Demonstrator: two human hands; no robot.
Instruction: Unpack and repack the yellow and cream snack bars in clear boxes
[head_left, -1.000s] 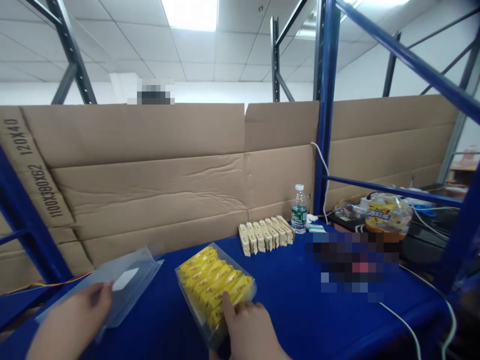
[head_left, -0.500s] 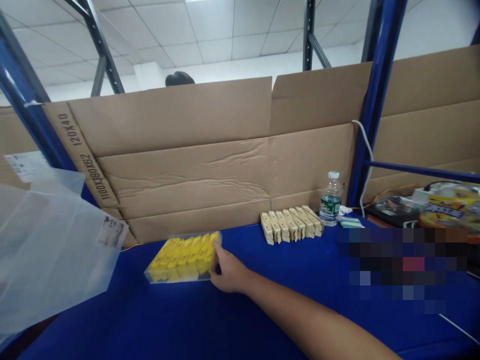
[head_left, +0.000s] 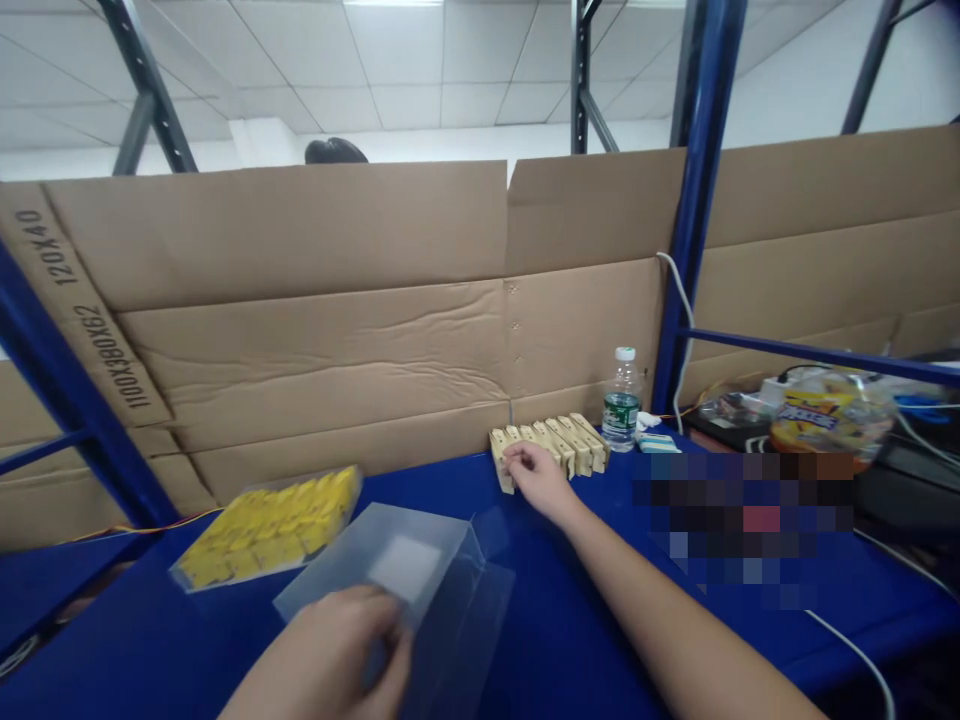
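My left hand [head_left: 330,650], low in the frame and slightly blurred, is closed on a translucent plastic bag [head_left: 442,560] that carries a white label. Further back, my right hand [head_left: 538,480] has its fingers curled and pinched at the left end of a row of narrow cream-coloured packets [head_left: 574,440]. The leftmost packet is between or against the fingertips; the hand partly hides it. To the left lies a clear pack of yellow packets [head_left: 270,525], with neither hand on it.
A water bottle [head_left: 622,405] stands right of the cream row, beside a small packet [head_left: 657,443]. Cardboard panels [head_left: 337,300] wall the back of the blue table [head_left: 585,620]. Blue rack posts [head_left: 694,210] rise at both sides. Snack bags [head_left: 832,415] and cables lie at right.
My right hand has let go of the yellow pack and moved right to the cream packets. The plastic bag has come in from the left, now with my left hand visible on it. The view has turned right.
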